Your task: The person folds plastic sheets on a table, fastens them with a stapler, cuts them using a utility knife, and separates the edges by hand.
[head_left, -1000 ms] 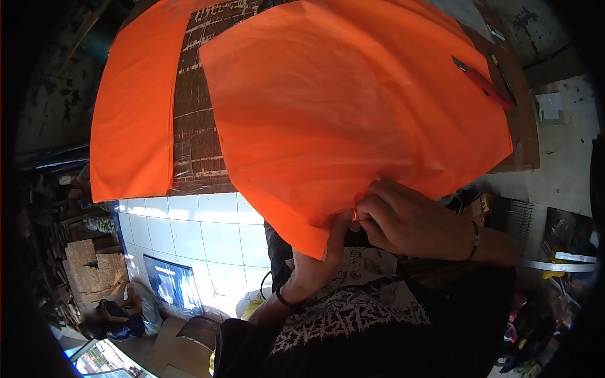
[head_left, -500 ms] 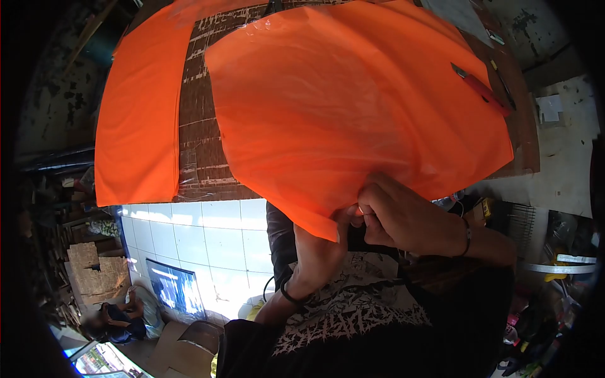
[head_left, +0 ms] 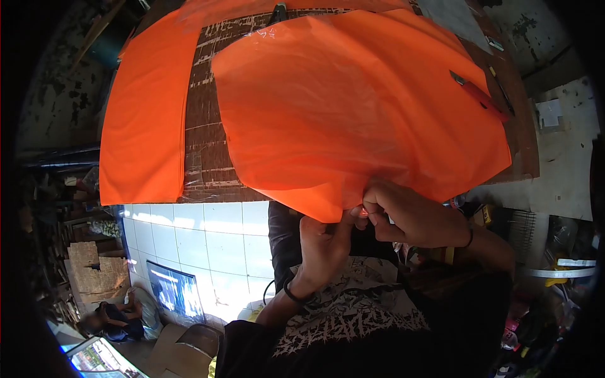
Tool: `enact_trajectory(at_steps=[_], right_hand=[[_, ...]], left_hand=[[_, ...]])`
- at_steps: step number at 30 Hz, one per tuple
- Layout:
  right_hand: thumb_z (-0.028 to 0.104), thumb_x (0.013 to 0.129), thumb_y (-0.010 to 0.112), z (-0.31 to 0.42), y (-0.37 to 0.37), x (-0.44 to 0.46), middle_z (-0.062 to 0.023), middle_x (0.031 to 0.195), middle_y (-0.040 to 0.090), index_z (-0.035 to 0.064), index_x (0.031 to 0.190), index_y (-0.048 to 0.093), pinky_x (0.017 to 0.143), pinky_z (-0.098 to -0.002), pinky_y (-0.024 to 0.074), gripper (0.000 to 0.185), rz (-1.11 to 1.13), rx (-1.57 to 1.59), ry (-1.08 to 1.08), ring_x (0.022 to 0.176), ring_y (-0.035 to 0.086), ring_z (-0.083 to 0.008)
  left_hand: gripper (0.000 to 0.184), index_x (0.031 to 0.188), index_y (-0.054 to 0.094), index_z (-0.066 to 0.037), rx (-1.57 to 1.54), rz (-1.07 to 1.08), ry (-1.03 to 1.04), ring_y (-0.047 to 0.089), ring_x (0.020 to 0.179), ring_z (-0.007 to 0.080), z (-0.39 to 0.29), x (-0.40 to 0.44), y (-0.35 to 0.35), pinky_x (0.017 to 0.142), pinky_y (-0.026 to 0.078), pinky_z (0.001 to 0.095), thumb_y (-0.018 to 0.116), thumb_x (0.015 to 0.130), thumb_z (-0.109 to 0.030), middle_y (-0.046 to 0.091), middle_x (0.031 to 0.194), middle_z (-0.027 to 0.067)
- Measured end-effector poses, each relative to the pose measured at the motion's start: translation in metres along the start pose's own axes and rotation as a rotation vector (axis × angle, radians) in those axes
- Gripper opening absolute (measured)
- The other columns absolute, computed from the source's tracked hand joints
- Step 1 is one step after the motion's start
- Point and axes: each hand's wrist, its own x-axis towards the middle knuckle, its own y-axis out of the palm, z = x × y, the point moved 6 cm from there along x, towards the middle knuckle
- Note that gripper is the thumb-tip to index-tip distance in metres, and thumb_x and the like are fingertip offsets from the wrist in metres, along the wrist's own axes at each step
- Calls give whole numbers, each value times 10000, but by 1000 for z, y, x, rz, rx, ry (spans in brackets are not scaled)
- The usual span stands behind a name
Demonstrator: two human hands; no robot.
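Note:
A large orange sheet [head_left: 328,107] covers much of the worn brown table [head_left: 205,138], and its near edge hangs toward my body. My left hand [head_left: 324,246] pinches that edge, with the thumb and finger close together. Right beside it, my right hand [head_left: 413,217] is closed on the same edge, fingertips nearly touching those of the left. A bit of orange shows between the two hands. Further left on the table lies a folded orange piece [head_left: 145,120]. On the right part of the sheet rests a red-handled cutter [head_left: 479,96].
A person [head_left: 123,318] sits at the lower left near a blue-framed panel [head_left: 176,291] on white floor tiles [head_left: 220,252]. Scrap wood [head_left: 97,271] is piled at the left. A thin pen-like tool [head_left: 502,91] lies at the table's right.
The near corner of the sheet has moved up and right, uncovering more of my left hand. Both hands stay together at the edge. The table appears slightly lower and further right in view.

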Motion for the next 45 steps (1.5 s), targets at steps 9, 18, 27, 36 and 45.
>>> enact_trajectory(at_steps=[9, 18, 27, 36, 45], right_hand=[[28, 908, 550, -8, -2, -2, -84, 847, 561, 36, 917, 400, 700, -330, 455, 150, 33, 30, 4, 757, 564, -191], [-11, 878, 587, -3, -1, -4, -98, 853, 536, 27, 943, 409, 684, -336, 463, 193, -51, 1, -74, 757, 558, -209], [-43, 848, 610, 11, 1, -3, -98, 929, 499, 26, 964, 422, 671, -345, 464, 232, -124, -227, -194, 772, 536, -229], [-28, 801, 656, 30, -33, -34, -46, 853, 590, 83, 966, 568, 710, -311, 492, 218, -102, -149, -106, 803, 601, -218], [122, 775, 734, 53, -86, -78, -54, 643, 596, 72, 871, 666, 619, -346, 430, 127, -209, -801, 258, 621, 570, -235]], left_hand=[[91, 953, 649, 30, -143, 3, -43, 609, 705, 104, 4, 0, 5, 652, 491, 239, 565, 953, -6, 652, 783, 49], [104, 978, 654, 33, -79, 22, 3, 637, 757, 112, 0, 0, 2, 687, 501, 234, 572, 960, -28, 673, 832, 66], [138, 1033, 648, 28, -188, -87, -115, 634, 879, 110, 11, -16, 1, 793, 495, 243, 579, 967, -72, 686, 941, 66], [153, 1080, 612, 24, -271, 68, -234, 639, 872, 148, 22, -25, -10, 817, 506, 278, 532, 990, -71, 659, 952, 67], [729, 1316, 408, 44, 96, -134, -96, 601, 1051, 233, 24, -48, -95, 895, 493, 346, 594, 901, -526, 601, 1131, 136]])
